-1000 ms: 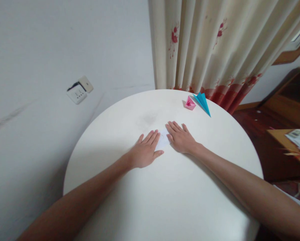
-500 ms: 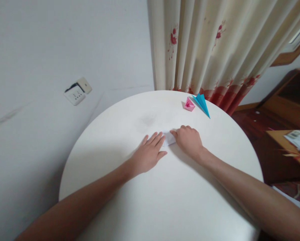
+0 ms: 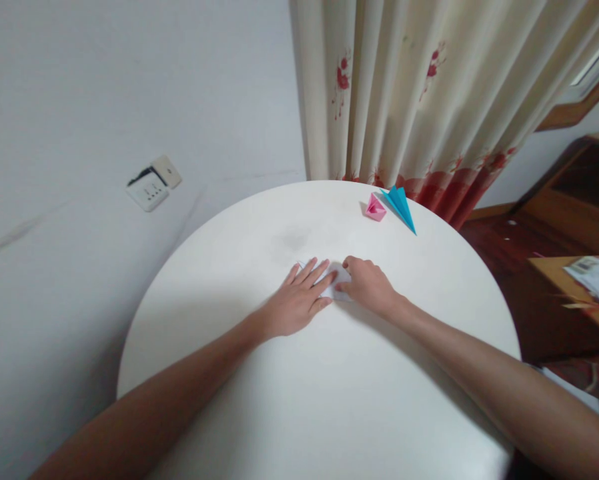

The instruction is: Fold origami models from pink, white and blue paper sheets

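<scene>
The two bare arms come in on the near side of the small white paper [image 3: 340, 275], one from its left and one from its right; the round white table [image 3: 279, 400] is under the paper and goes all around it; the left hand [image 3: 293, 303] lies flat on the left part of the paper, open, with its fingers spread out; the right hand [image 3: 369, 285] is at the right end of the paper, with its fingers curled in and its thumb on top; I cannot tell if it is pinching the paper or just pressing on it; the paper lies on the table between the two hands, partly hidden by them.

Past the paper and to its right sits a pink folded paper [image 3: 375, 208]; a blue folded paper [image 3: 401, 209] with a long point is just beside the pink one, a bit more to the right of the white paper; well to the right of the white paper is a wooden top [image 3: 554, 265] with papers on it; far past the white paper, to its left, two wall plates [image 3: 148, 192] are on the wall [image 3: 79, 80]; past it and to its right hangs a cream curtain [image 3: 394, 93] with red flowers.
</scene>
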